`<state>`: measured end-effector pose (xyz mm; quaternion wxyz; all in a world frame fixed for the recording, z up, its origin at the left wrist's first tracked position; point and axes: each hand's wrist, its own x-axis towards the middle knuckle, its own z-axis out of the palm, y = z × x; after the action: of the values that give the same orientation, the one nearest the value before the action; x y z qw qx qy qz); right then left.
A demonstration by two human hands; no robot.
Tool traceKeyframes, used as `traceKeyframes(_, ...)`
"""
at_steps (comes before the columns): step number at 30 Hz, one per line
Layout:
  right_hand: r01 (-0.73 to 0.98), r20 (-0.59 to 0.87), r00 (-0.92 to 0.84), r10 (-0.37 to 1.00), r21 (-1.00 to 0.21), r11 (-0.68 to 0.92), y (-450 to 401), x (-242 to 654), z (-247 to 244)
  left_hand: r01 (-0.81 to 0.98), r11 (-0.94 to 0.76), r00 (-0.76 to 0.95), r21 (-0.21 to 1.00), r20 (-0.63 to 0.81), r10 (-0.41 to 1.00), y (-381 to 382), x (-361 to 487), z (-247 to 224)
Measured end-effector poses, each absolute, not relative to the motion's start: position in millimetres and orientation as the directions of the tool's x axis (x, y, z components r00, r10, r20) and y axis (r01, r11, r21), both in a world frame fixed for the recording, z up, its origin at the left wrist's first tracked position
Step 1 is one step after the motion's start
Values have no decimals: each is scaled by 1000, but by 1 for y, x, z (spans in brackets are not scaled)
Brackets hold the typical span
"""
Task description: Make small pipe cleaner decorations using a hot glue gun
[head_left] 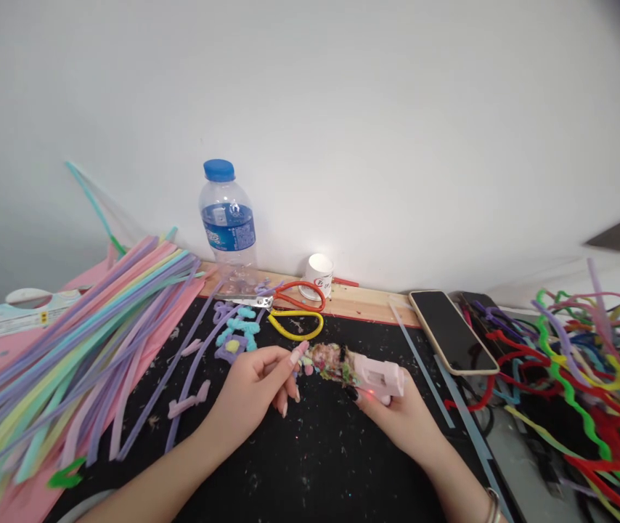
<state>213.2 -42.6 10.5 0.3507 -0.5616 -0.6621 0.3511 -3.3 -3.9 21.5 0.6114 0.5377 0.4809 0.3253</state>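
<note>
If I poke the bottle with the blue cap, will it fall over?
The bottle would likely tip if pushed up high, since it's tall and narrow. The wall close behind might catch it. It looks like clear plastic, so it may squash a little.

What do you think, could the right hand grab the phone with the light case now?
Probably not: the right hand is already holding a pale pink gadget. If it were free, the way looks open, with only thin flat strips between it and the phone.

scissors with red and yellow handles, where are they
In the head view, the metal scissors lie just left of centre, in front of the white paper cup and clear plastic bottle.
</note>
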Motion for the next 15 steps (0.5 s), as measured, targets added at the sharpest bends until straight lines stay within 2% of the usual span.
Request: traceKeyframes(15,547,81,-132,988,-825,141,-42,212,14,131,196,345,972,-230,910,-4,-4,18)
